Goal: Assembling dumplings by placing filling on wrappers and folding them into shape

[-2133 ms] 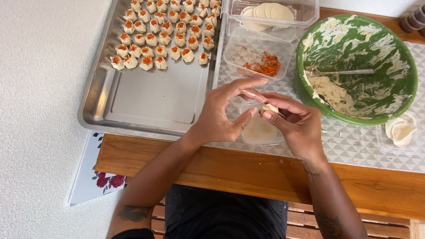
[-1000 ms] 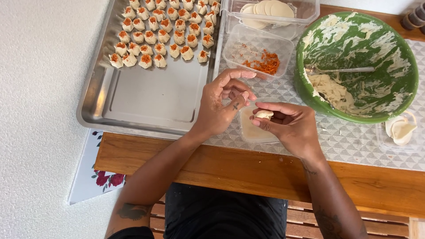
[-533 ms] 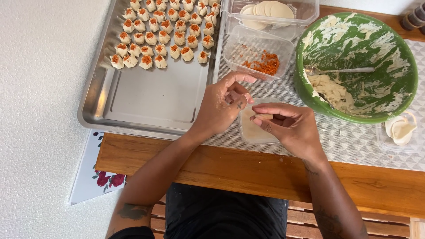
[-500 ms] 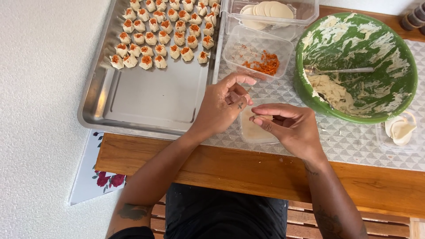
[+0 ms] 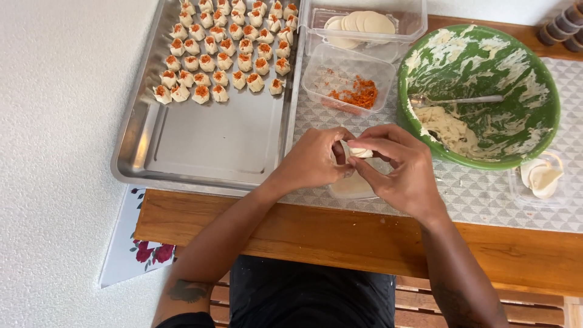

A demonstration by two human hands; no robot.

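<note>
— What has changed since half a second ago?

— The two hands, then slightly apart, have closed together, and the small pale dough dumpling (image 5: 361, 152) now sits pinched between them, above the patterned grey-and-white table mat (image 5: 486, 188).

— How does each hand grip it?

— The right hand (image 5: 398, 167) curls around it from the right, thumb and forefinger closed on the dumpling's top. The left hand (image 5: 316, 161) presses in from the left, fingers bent and closed against the dough; only a sliver of the dumpling shows between them.

— What lies directly below?

— A small clear plastic tub (image 5: 353, 185) holding something pale, partly hidden by the hands, sitting on the mat at the edge of the wooden table (image 5: 340, 237).

— And further out?

— Just beyond the hands, a clear plastic container with orange shredded bits (image 5: 349, 79), and behind it another clear container of round pale wrappers (image 5: 363, 23). To the left, a large shiny metal tray (image 5: 206, 140) carries rows of finished dumplings topped with orange (image 5: 221, 48) in its far half. To the right, a big green bowl smeared with pale filling (image 5: 480, 94) has a metal spoon (image 5: 461, 100) resting in it. Near the far right lies a small clear dish with folded dough (image 5: 542, 177). A floral-printed card (image 5: 136, 243) pokes out under the table's left corner.
</note>
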